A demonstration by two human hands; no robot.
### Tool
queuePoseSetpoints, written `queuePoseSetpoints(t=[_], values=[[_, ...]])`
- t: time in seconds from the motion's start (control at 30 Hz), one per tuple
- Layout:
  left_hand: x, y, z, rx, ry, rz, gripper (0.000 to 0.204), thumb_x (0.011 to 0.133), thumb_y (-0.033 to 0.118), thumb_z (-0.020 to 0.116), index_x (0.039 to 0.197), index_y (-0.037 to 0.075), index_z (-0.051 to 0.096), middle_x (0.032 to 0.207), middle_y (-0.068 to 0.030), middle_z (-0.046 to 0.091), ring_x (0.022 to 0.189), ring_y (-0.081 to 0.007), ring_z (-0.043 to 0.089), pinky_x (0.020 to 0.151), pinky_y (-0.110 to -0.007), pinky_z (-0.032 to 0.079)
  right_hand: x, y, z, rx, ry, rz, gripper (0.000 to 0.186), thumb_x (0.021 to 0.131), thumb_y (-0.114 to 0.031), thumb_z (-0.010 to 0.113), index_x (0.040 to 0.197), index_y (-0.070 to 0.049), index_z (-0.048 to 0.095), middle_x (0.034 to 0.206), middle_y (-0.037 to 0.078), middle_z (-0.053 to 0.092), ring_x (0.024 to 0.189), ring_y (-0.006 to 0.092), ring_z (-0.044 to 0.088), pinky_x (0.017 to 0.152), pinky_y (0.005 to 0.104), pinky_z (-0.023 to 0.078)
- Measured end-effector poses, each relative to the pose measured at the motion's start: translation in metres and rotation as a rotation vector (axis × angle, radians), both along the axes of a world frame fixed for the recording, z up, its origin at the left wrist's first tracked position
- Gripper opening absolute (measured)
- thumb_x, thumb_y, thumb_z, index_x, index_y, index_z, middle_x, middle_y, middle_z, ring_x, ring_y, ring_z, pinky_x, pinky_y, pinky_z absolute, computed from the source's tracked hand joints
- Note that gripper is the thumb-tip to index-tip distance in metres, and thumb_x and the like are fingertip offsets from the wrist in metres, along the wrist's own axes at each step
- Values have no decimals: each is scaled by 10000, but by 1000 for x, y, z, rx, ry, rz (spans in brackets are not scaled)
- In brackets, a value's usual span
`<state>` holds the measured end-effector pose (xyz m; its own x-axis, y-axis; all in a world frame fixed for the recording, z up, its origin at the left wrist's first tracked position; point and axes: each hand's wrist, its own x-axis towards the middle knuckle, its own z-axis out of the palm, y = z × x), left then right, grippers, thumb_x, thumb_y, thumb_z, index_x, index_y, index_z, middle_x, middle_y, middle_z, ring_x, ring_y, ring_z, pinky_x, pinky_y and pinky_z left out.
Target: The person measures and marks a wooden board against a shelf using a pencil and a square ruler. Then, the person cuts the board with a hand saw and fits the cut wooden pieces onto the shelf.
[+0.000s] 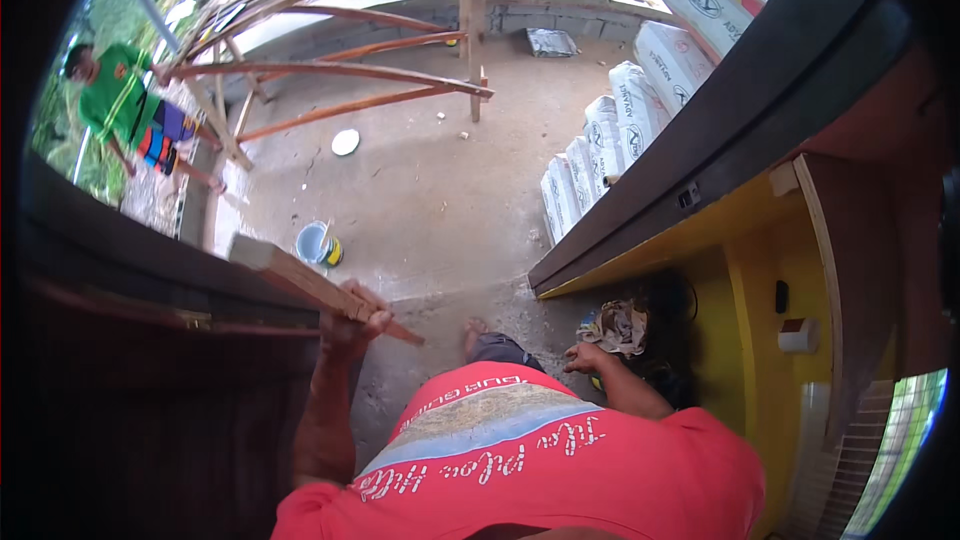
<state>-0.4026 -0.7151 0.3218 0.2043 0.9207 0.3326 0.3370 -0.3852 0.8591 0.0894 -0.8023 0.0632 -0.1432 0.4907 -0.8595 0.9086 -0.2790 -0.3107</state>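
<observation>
My left hand (352,325) is shut around a long wooden plank (290,275) that slants up to the left against a dark door panel (140,410). My right hand (586,358) reaches down to the concrete floor at the foot of a dark door frame (700,170), just beside a crumpled cloth (620,325). Something small and yellow shows under that hand, and I cannot tell whether it is gripped. My red shirt fills the lower middle, and a bare foot (474,332) stands between the two hands.
A small paint bucket (318,243) and a white round lid (345,142) lie on the concrete yard. Stacked white sacks (610,140) lean along the right. A reddish timber frame (340,70) stands at the back. A person in a green shirt (118,95) stands far left. A yellow wall (765,290) is at the right.
</observation>
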Motion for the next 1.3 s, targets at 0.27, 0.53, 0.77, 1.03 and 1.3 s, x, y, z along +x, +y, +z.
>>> queuePoseSetpoints(t=[0.27, 0.53, 0.77, 1.03, 1.3], values=[[-62, 52, -119, -667, 356, 198, 200, 663, 165, 698, 646, 45, 539, 577, 4, 526, 508, -112, 497, 478, -308, 402, -77, 155, -13, 463, 122, 124, 381, 769, -339, 634, 1010, -52, 699, 986, 215, 679, 914, 373, 652, 791, 489, 512], [-35, 141, -133, -1056, 410, -234, 197, 686, 121, 693, 580, -2, 580, 575, -16, 556, 523, -90, 500, 449, -310, 375, -93, 40, 9, 334, 110, -737, 306, 839, -267, 535, 704, -42, 692, 698, 172, 678, 601, 320, 664, 624, 419, 538], [-72, 218, -201, -1274, 135, -317, 123, 750, 42, 682, 785, -71, 650, 687, -104, 664, 584, -213, 665, 516, -331, 541, -190, -138, -44, 117, -324, -741, 282, 811, -260, 569, 821, -24, 722, 699, 160, 682, 612, 288, 682, 622, 436, 562], [-55, 254, -208, 103, 738, -1145, 107, 754, -13, 617, 732, 65, 688, 733, -42, 718, 673, -107, 694, 562, -260, 545, -260, -127, -4, -232, -138, -1185, 253, 754, -238, 591, 824, -52, 747, 823, 151, 715, 776, 309, 699, 773, 400, 551], [-42, 158, -193, -162, 560, -978, 122, 712, 115, 735, 658, 49, 647, 646, -36, 661, 578, -118, 630, 502, -299, 483, -145, -81, -55, 344, -256, -594, 324, 839, -270, 489, 887, -55, 727, 934, 196, 697, 877, 362, 684, 801, 430, 534]])
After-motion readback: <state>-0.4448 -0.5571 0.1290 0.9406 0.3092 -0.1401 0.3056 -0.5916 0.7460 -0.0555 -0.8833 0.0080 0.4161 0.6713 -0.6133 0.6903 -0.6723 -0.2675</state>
